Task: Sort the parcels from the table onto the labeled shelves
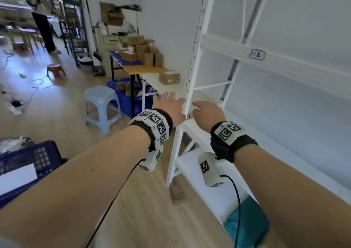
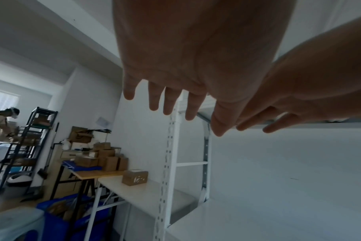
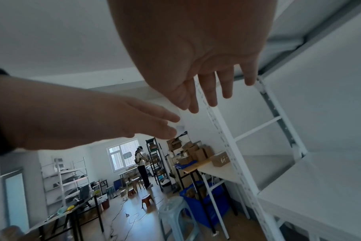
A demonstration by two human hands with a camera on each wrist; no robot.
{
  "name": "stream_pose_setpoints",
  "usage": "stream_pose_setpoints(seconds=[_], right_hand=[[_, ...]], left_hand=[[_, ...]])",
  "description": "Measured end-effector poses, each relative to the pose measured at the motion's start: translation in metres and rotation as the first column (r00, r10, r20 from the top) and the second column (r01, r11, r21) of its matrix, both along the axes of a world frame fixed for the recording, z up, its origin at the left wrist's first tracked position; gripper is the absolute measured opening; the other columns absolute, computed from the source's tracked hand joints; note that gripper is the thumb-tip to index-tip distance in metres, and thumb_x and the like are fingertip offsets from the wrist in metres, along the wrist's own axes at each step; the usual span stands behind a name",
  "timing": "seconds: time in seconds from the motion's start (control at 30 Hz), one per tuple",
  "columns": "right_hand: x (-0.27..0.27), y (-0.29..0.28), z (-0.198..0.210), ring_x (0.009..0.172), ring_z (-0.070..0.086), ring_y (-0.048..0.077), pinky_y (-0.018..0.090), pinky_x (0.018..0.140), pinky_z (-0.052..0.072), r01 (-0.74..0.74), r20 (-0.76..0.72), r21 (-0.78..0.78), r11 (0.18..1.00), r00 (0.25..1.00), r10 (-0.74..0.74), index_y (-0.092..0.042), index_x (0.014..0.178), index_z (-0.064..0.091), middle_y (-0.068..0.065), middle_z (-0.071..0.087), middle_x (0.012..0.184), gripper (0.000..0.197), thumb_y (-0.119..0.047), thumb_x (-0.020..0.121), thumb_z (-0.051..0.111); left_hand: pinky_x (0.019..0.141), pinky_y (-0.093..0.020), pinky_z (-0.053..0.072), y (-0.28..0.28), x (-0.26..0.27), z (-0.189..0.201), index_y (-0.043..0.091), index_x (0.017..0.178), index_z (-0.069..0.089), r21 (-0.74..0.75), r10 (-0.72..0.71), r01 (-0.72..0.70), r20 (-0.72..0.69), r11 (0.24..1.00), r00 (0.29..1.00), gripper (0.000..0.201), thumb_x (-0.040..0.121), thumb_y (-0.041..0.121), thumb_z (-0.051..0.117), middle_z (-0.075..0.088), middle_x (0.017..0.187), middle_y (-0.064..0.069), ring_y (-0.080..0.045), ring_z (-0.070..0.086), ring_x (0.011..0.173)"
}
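Observation:
Both my hands reach forward with straight fingers and hold nothing. My left hand (image 1: pixel 169 105) hovers just left of the white shelf rack's upright post (image 1: pixel 191 73), my right hand (image 1: pixel 206 111) just right of it, over a shelf board (image 1: pixel 201 130). One brown parcel (image 1: pixel 169 77) with a white label lies alone on the white table (image 1: pixel 152 80) beyond my left hand. A pile of brown parcels (image 1: pixel 144 53) stands on the wooden table farther back. A small label (image 1: pixel 257 54) is stuck on a shelf rail. The left wrist view shows spread fingers (image 2: pixel 171 101); fingers (image 3: pixel 210 93) hang loose in the right wrist view.
A pale blue stool (image 1: pixel 102 107) and a blue crate (image 1: pixel 123 95) stand on the floor by the tables. Another dark blue crate (image 1: pixel 28 164) sits at my lower left. A small box (image 1: pixel 177 194) lies by the rack's foot. A person (image 1: pixel 41 14) stands far back; cables cross the floor.

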State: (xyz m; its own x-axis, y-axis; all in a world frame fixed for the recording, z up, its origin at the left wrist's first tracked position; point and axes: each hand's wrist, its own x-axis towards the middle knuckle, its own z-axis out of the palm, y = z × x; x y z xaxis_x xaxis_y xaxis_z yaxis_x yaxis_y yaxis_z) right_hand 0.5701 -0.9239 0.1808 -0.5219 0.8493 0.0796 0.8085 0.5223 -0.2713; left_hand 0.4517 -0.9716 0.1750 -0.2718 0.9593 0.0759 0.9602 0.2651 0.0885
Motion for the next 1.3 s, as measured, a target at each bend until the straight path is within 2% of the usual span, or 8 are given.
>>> stream_pose_setpoints(seconds=[0.1, 0.2, 0.37, 0.47, 0.73, 0.93, 1.1, 1.3], right_hand=[[-0.042, 0.009, -0.015, 0.131, 0.047, 0.029, 0.043, 0.109, 0.036, 0.004, 0.007, -0.023, 1.000, 1.000, -0.004, -0.013, 0.133, 0.054, 0.011, 0.054, 0.140, 0.042, -0.016, 0.096, 0.035], [-0.078, 0.025, -0.025, 0.128, 0.049, 0.030, 0.042, 0.106, 0.040, 0.012, -0.006, -0.068, 0.998, 1.000, -0.013, -0.011, 0.129, 0.057, 0.013, 0.056, 0.137, 0.039, -0.016, 0.095, 0.037], [-0.139, 0.069, -0.038, 0.135, 0.044, 0.029, 0.040, 0.111, 0.035, -0.015, -0.040, -0.116, 0.993, 0.999, 0.010, -0.021, 0.140, 0.049, 0.007, 0.047, 0.148, 0.047, -0.016, 0.094, 0.040], [-0.180, 0.104, -0.050, 0.134, 0.045, 0.029, 0.039, 0.110, 0.038, -0.026, -0.056, -0.160, 0.987, 0.998, 0.018, -0.023, 0.139, 0.051, 0.007, 0.046, 0.148, 0.047, -0.014, 0.094, 0.041], [-0.287, 0.245, -0.060, 0.127, 0.050, 0.033, 0.043, 0.105, 0.042, -0.030, -0.039, -0.175, 0.984, 0.999, 0.024, -0.017, 0.130, 0.058, 0.013, 0.053, 0.140, 0.041, -0.015, 0.092, 0.046], [-0.354, 0.366, -0.060, 0.134, 0.045, 0.026, 0.038, 0.109, 0.038, 0.043, -0.056, -0.216, 0.976, 0.997, -0.056, -0.023, 0.137, 0.053, 0.003, 0.047, 0.148, 0.050, -0.015, 0.088, 0.047], [-0.416, 0.434, -0.076, 0.135, 0.044, 0.026, 0.040, 0.109, 0.038, 0.092, -0.025, -0.264, 0.960, 0.994, -0.103, -0.023, 0.136, 0.054, 0.004, 0.046, 0.149, 0.051, -0.013, 0.086, 0.050], [-0.499, 0.512, -0.091, 0.131, 0.048, 0.026, 0.036, 0.106, 0.041, 0.178, -0.032, -0.255, 0.950, 0.981, -0.192, -0.023, 0.132, 0.057, 0.004, 0.049, 0.146, 0.045, -0.013, 0.089, 0.046]], left_hand=[[0.119, -0.056, 0.013, 0.009, -0.045, -0.012, 0.023, 0.152, 0.029, -0.041, 0.027, -0.025, 0.054, 0.999, 0.998, 0.063, 0.095, 0.041, 0.046, 0.018, 0.163, -0.012, -0.032, 0.013, 0.151], [0.118, -0.055, 0.014, 0.020, -0.082, -0.018, 0.022, 0.151, 0.031, -0.062, 0.048, -0.043, 0.079, 0.997, 0.996, 0.062, 0.094, 0.040, 0.048, 0.021, 0.162, -0.013, -0.031, 0.015, 0.150], [0.117, -0.056, 0.016, 0.051, -0.141, -0.026, 0.020, 0.151, 0.033, -0.042, 0.081, -0.078, 0.094, 0.996, 0.992, 0.061, 0.095, 0.040, 0.048, 0.026, 0.159, -0.010, -0.030, 0.020, 0.148], [0.117, -0.055, 0.016, 0.083, -0.179, -0.035, 0.021, 0.151, 0.033, -0.056, 0.078, -0.073, 0.099, 0.996, 0.992, 0.062, 0.094, 0.039, 0.049, 0.026, 0.160, -0.010, -0.030, 0.020, 0.149], [0.117, -0.054, 0.018, 0.230, -0.290, -0.046, 0.022, 0.151, 0.033, -0.139, 0.089, -0.079, 0.073, 0.987, 0.993, 0.062, 0.095, 0.039, 0.049, 0.028, 0.159, -0.010, -0.030, 0.021, 0.148], [0.117, -0.056, 0.020, 0.348, -0.359, -0.042, 0.024, 0.149, 0.037, -0.130, 0.055, -0.043, 0.091, 0.991, 0.994, 0.057, 0.094, 0.038, 0.047, 0.033, 0.155, -0.009, -0.030, 0.026, 0.145], [0.118, -0.054, 0.017, 0.416, -0.422, -0.057, 0.024, 0.150, 0.035, -0.179, 0.032, -0.007, 0.141, 0.984, 0.989, 0.059, 0.094, 0.038, 0.048, 0.030, 0.157, -0.008, -0.029, 0.022, 0.147], [0.117, -0.052, 0.021, 0.508, -0.518, -0.072, 0.024, 0.153, 0.030, -0.204, -0.028, 0.063, 0.173, 0.977, 0.985, 0.063, 0.094, 0.040, 0.046, 0.028, 0.160, -0.007, -0.029, 0.025, 0.147]])
